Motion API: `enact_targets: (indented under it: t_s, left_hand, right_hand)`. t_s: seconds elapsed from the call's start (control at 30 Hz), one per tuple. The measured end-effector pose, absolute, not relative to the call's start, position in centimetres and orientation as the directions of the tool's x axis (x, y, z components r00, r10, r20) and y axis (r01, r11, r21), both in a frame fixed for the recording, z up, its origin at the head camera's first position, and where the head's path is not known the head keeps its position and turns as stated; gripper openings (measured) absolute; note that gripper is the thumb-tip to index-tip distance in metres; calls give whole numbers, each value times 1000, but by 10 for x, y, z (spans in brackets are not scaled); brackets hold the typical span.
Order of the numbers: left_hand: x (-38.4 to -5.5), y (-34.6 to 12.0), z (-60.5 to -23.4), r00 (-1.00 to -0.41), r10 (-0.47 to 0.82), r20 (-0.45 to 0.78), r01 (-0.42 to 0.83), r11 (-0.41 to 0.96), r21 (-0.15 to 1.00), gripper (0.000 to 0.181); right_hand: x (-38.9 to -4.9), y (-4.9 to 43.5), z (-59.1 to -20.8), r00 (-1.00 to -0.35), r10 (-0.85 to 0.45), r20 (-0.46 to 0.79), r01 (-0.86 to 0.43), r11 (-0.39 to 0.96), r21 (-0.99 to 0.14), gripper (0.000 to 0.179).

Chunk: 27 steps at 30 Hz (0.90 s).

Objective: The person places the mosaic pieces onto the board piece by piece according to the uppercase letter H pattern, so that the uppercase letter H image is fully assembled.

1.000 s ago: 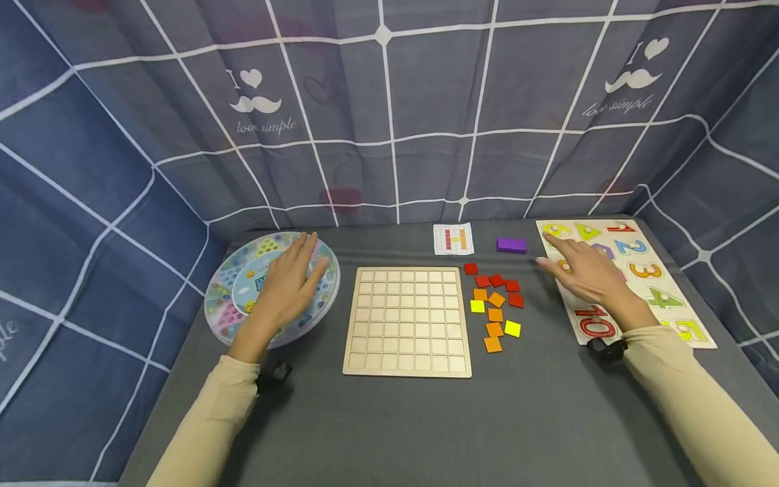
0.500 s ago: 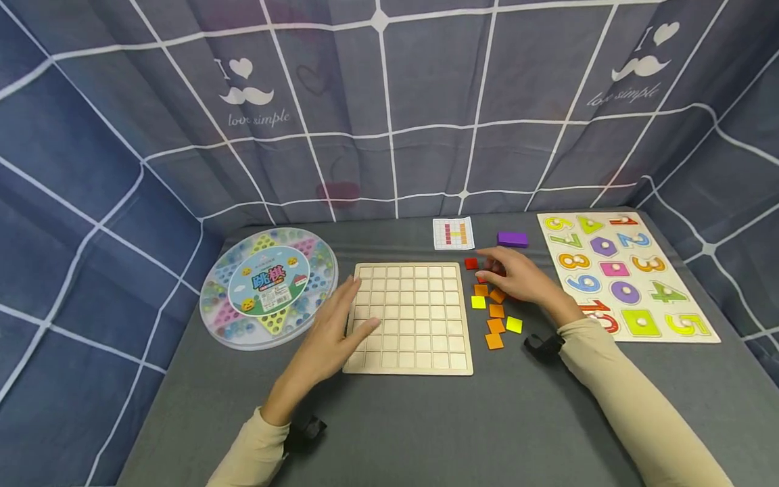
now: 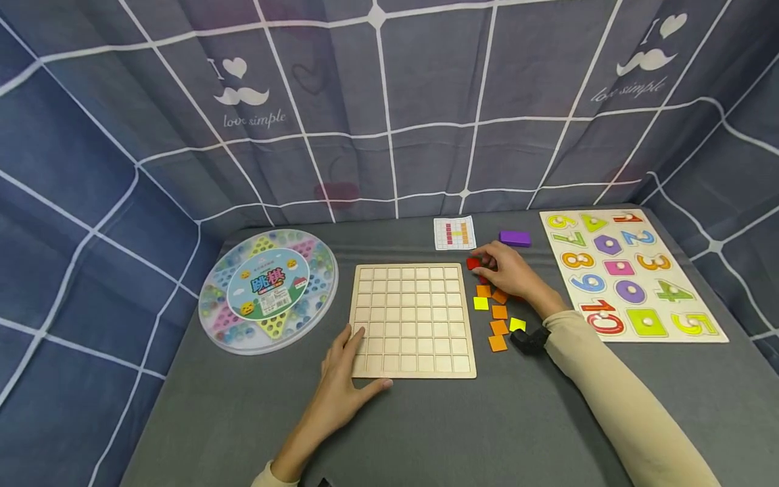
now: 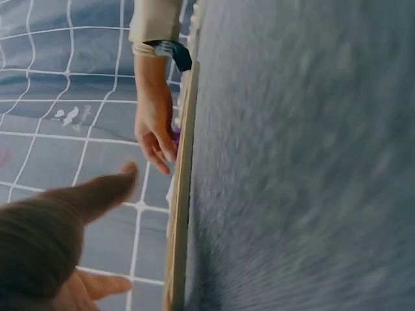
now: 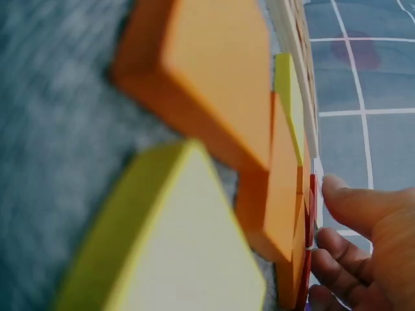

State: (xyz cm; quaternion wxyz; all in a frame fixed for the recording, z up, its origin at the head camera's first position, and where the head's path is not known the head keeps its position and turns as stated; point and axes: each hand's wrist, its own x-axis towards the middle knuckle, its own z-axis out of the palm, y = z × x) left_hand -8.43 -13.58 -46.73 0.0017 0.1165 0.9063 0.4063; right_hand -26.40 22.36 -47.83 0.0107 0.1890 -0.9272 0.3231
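Observation:
In the head view, a square wooden grid board (image 3: pixel 414 321) lies on the table. My left hand (image 3: pixel 341 379) is at its lower left corner, fingers fairly straight along the left edge and thumb spread near the front edge. At the board's upper right, my right hand (image 3: pixel 508 270) has its thumb and index finger around a small red square tile (image 3: pixel 473 263). More red tiles are partly hidden under that hand. Below it lie several orange tiles (image 3: pixel 499 312) and yellow tiles (image 3: pixel 481 303). The right wrist view shows an orange tile (image 5: pixel 214 71) up close.
A pattern card (image 3: pixel 454 234) and a purple block (image 3: pixel 514 239) lie behind the tiles. A round Chinese checkers box (image 3: pixel 213 318) stands at left, a number puzzle board (image 3: pixel 633 274) at right. A gridded curtain (image 3: pixel 341 162) encloses the table's back and sides.
My left hand has come from over the round box to the board's lower left corner. My right hand has moved left from the number puzzle to the red tile.

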Motion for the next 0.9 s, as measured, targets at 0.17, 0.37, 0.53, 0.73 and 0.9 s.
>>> enact_targets:
  t_s: [0.17,0.37,0.53,0.73,0.9]
  left_hand:
    - [-80,-138,-481,-976,197,92,200,651,732,104]
    - [-84,-138,-498,-952,185,243,303,663,685,109]
    - [-86,-137,-505,-936,177,303,340,671,658,111]
    - [-86,-136,-504,-945,155,288,315,672,670,111]
    - [-87,-136,-503,-947,151,284,307,682,664,112]
  right_hand:
    - [-266,225,-486,-937,-318,143,-335,711,-618,33]
    - [-268,225,-492,-948,-286,137,-304,697,-650,31]
    - [-269,225,-491,-954,-271,126,-285,702,-652,31]
    - [-269,221,-490,-961,-258,100,-255,685,-682,30]
    - [-270,222,-493,-962,-251,107,-256,693,-674,26]
